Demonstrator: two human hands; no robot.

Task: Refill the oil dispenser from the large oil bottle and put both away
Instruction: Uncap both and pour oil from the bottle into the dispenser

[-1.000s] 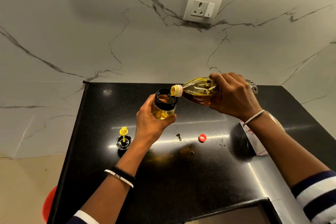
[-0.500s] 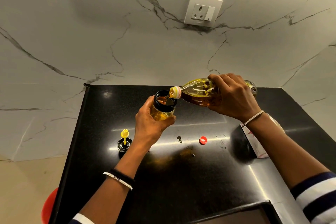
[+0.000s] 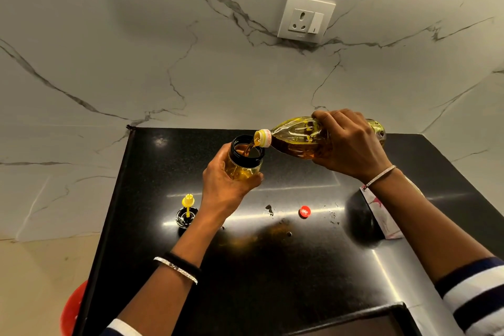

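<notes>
No wording can be read anywhere. The pale band on the neck of the oil bottle (image 3: 266, 138) carries reddish letters, too small and skewed to make out. The red cap (image 3: 304, 212) on the table (image 3: 272, 281) shows a blurred white mark. The wall socket (image 3: 306, 18) bears a tiny illegible line.

oil bottle (image 3: 297, 142) | tipped slightly steeper | neck nearer oil dispenser (image 3: 246, 170)
</notes>
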